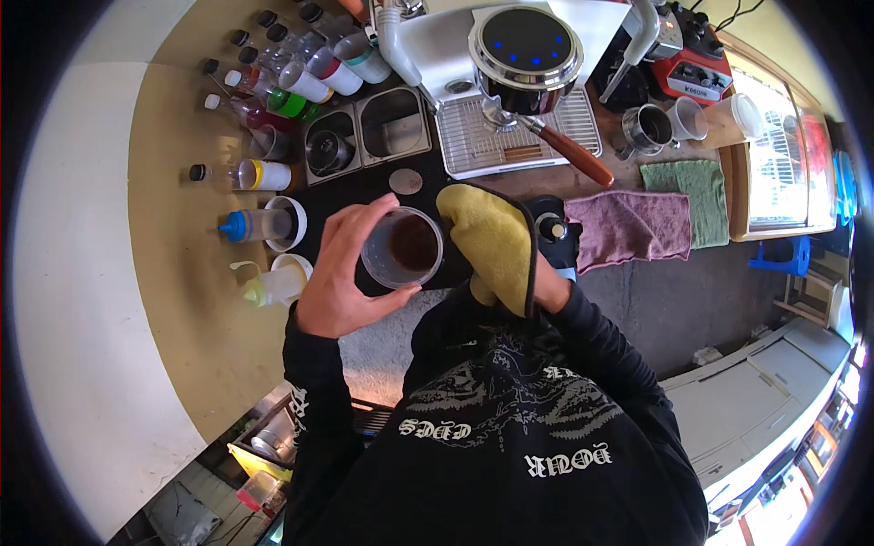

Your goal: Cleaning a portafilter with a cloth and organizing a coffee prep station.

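Observation:
Between thumb and fingers, my left hand (341, 269) grips a clear plastic cup (379, 249) by its sides. A dark brown patch shows inside the cup toward its right; whether it is liquid or residue I cannot tell. My right hand (548, 283) holds a yellow cloth (488, 239) with a dark edge, close to the right of the cup. The cloth covers most of that hand's fingers. Both hands are in front of my chest, at the near edge of a black counter mat (314, 218).
An espresso machine (519, 89) with a wooden-handled portafilter (573, 153) stands ahead. Left are steel bins (396, 130), syrup bottles (266, 176) and squeeze bottles (256, 225). Right lie a mauve cloth (631, 228) and a green cloth (707, 205), near a steel pitcher (647, 130) and a red appliance (693, 75).

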Motion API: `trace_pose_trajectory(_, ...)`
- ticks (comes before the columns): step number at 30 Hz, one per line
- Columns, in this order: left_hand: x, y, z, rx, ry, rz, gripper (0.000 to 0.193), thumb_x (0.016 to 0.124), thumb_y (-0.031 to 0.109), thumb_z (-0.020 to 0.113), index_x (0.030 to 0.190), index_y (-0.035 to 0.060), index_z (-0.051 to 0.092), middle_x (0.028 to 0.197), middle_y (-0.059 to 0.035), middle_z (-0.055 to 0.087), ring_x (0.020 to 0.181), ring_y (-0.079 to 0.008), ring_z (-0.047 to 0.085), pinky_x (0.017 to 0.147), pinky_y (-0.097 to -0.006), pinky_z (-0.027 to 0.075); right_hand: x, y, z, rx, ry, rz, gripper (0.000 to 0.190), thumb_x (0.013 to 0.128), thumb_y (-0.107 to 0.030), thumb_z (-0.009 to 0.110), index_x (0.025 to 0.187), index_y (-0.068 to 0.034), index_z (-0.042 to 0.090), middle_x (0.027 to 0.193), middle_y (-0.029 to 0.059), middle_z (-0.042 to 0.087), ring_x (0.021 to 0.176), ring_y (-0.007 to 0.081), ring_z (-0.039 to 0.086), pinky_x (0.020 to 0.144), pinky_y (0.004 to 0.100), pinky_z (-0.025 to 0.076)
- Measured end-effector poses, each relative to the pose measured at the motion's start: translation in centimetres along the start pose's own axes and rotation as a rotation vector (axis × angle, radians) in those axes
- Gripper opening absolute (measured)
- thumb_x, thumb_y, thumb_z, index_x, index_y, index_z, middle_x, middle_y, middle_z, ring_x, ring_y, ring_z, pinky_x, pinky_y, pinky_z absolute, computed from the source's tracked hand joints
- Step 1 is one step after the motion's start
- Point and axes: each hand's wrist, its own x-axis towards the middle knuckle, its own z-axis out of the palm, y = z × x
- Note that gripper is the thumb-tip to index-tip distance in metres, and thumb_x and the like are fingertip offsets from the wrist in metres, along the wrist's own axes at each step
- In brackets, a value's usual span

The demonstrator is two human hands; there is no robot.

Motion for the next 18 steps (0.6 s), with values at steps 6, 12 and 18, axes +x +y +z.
trace_pose_trajectory(6, 0.5, -0.4, 1.2, -0.045, 0.014, 0.039, 0.092, 0.06, 0.008, 0.085, 0.139, 0.0057, 0.038, 0.133, -0.013, 0.051, 0.122, -0.0328, 0.046, 0.104, -0.042, 0.036, -0.5, 2.2, -0.8, 0.332, -0.025, 0.205, 0.05, 0.089, -0.002, 0.059, 0.136, -0.002, 0.044, 0.127, 0.0101, 0.055, 0.118, 0.0189, 0.052, 0.099, 0.0318, 0.042)
trace_pose_trajectory(12, 0.8, 0.1, 1.9, -0.047, 0.072, 0.047, 0.091, 0.059, 0.01, 0.086, 0.137, 0.0058, 0.041, 0.132, -0.0128, 0.051, 0.12, -0.0322, 0.048, 0.102, -0.0424, 0.038, -1.6, 4.0, 0.6, 0.159, 0.037, 0.219, 0.046, 0.086, -0.004, 0.06, 0.131, -0.002, 0.049, 0.126, 0.0128, 0.056, 0.118, 0.0243, 0.053, 0.101, 0.0346, 0.041)
trace_pose_trajectory(18, 0.9, -0.1, 3.2, -0.011, 0.175, 0.004, 0.095, 0.056, 0.015, 0.089, 0.137, 0.0049, 0.041, 0.129, -0.0141, 0.052, 0.115, -0.0309, 0.05, 0.098, -0.0415, 0.041, -1.9, 3.4, 0.1, -0.695, -0.087, -0.145, 0.043, 0.078, -0.012, 0.066, 0.12, -0.005, 0.058, 0.123, 0.0129, 0.058, 0.115, 0.0313, 0.054, 0.097, 0.0387, 0.043)
